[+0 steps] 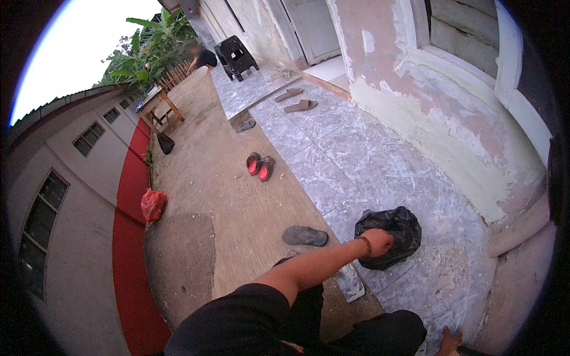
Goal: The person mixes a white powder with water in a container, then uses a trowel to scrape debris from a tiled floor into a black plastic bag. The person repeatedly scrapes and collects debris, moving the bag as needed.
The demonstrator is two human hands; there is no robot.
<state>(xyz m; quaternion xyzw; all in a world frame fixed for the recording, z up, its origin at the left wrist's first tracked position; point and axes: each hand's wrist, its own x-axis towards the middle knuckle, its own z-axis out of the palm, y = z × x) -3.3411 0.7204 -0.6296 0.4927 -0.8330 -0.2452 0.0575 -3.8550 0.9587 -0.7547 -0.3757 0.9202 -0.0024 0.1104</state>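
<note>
My left hand (pixel 378 243), with a bracelet at its wrist, is over the mouth of a black plastic bag (pixel 407 229). Its fingers look curled, but the fingertips are hidden, so what they hold cannot be told. The bag stands open on the marbled tile floor (pixel 331 155). Scraps of pale flaky debris (pixel 447 267) lie on the tiles to the bag's right. At the bottom right edge my right hand (pixel 449 341) shows only in part, low by the tiles and near a dark object; its grip is unclear.
A dark flip-flop (pixel 305 236) lies beside the tile edge; clogs (pixel 260 167) and brown slippers (pixel 300 106) are farther off. A peeling wall (pixel 427 111) borders the right. Black stools (pixel 236 55), a wooden table (pixel 162 107), a red bag (pixel 152 205) and a crouching person stand beyond.
</note>
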